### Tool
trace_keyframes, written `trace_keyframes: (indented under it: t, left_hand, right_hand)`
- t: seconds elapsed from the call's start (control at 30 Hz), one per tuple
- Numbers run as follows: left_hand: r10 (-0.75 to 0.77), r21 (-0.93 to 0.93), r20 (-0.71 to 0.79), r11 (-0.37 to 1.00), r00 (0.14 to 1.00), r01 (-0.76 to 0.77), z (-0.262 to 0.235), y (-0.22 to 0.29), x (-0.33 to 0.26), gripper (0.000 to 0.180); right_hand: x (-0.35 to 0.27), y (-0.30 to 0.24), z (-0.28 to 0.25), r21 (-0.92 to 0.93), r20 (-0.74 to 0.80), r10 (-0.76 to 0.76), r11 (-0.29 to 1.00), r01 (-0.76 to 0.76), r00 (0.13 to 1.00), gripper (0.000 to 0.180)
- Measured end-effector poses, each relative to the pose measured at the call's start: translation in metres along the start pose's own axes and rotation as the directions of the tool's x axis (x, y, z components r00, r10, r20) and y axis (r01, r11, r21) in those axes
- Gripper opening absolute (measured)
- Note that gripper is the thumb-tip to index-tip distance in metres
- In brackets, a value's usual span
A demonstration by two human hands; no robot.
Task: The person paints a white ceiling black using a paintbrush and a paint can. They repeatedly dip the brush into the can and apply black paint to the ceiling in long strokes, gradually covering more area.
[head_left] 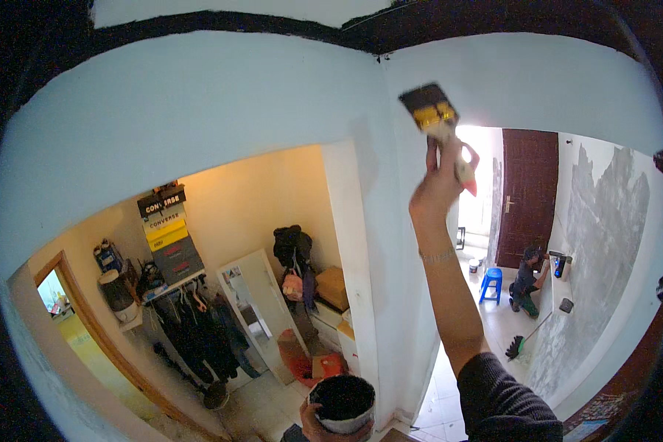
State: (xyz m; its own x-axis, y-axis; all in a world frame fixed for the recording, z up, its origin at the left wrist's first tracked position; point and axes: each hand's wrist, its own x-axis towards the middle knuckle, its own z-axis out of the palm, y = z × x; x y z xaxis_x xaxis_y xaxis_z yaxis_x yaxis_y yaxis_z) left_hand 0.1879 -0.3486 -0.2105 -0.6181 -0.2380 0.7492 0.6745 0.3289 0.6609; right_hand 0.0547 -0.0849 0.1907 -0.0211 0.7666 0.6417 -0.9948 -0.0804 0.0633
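One paintbrush; one paint pot; one blue stool; one mirror; one brown door; one broom.

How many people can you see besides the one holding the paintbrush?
1. One person crouches on the floor far off on the right, next to the blue stool and near the brown door. Others could be hidden behind the walls.

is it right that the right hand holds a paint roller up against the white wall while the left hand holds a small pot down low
Not quite. In the head view the right hand holds a flat paintbrush, not a roller, raised against the white wall. The rest stands: the left hand holds a small pot down low.
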Motion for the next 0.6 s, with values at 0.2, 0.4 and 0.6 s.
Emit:
trace_keyframes:
  t: [0.2, 0.4, 0.6]
  left_hand:
    - [0.074, 0.026, 0.049, 0.997, 0.996, -0.075, 0.007, 0.018, 0.025, 0.098]
    - [0.099, 0.075, -0.001, 0.992, 0.995, -0.099, 0.016, 0.027, 0.057, 0.092]
    - [0.108, 0.087, -0.014, 0.99, 0.994, -0.106, 0.025, 0.023, 0.067, 0.092]
  right_hand:
    - [0.142, 0.039, 0.087, 0.084, -0.06, -0.367, 0.925, 0.371, 0.928, 0.038]
    - [0.224, 0.065, 0.15, 0.298, -0.153, -0.386, 0.86, 0.415, 0.91, 0.035]
    - [0.236, 0.066, 0.19, 0.269, -0.33, -0.274, 0.89, 0.368, 0.903, 0.031]
